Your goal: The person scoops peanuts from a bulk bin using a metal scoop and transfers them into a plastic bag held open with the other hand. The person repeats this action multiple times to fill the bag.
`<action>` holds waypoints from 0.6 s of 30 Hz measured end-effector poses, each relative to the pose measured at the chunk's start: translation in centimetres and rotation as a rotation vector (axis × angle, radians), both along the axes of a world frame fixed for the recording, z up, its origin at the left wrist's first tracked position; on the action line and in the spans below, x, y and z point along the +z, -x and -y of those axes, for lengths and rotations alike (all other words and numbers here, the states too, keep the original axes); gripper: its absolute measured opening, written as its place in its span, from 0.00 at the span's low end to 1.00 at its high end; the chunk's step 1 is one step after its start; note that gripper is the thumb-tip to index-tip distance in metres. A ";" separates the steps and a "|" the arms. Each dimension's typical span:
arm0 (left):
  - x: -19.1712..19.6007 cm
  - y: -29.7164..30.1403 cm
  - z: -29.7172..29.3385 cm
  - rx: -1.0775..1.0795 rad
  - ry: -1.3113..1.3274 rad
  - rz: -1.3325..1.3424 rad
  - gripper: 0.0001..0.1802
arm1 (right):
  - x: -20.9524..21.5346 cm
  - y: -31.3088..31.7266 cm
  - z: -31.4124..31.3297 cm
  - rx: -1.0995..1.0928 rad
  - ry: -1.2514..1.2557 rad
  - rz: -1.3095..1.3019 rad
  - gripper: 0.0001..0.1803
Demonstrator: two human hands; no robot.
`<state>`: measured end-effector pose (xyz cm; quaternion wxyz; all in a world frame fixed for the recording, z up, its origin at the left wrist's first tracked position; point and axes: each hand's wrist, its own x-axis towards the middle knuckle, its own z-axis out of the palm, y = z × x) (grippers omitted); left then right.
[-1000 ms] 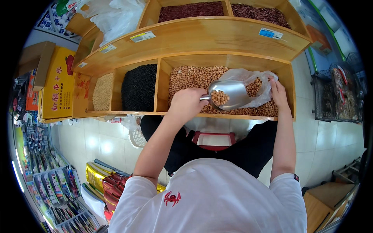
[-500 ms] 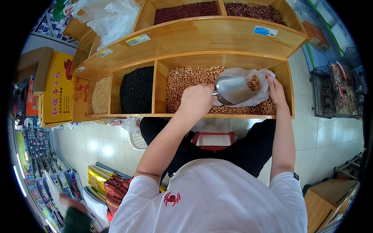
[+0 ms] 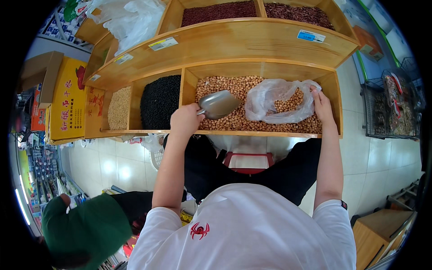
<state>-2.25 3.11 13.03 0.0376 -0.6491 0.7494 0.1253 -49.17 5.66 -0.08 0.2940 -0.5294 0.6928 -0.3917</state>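
Nearest the viewer are the person's white shirt (image 3: 243, 225) with a red spider emblem (image 3: 200, 231) and, beyond it, black trousers (image 3: 288, 171) on either side of a red frame (image 3: 249, 171). At lower left, another person in a green top (image 3: 90, 225) appears, partly blurred. Past the knees runs the front rim of a partitioned wooden bin (image 3: 270, 134). The left hand (image 3: 185, 120) is closed around the handle of a metal scoop (image 3: 220, 104), whose blade points rightward over light-brown kernels (image 3: 227, 83); contact between blade and kernels cannot be determined. The right hand (image 3: 321, 105) grasps the right edge of a translucent plastic bag (image 3: 261, 105), which lies open on the kernels in the same compartment and contains some of them. Adjoining compartments to the left hold black beans (image 3: 159, 103), then pale grains (image 3: 119, 108). Farther back, behind a labelled wooden board (image 3: 225, 45), a second tier holds dark red beans (image 3: 218, 13) and mottled red beans (image 3: 297, 13), with crumpled white bags (image 3: 135, 22) at left.
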 end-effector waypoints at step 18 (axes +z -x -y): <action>-7.5 -0.2 1.4 0.008 -0.082 -0.113 0.18 | 0.5 0.0 -0.1 -0.010 -0.128 0.005 0.25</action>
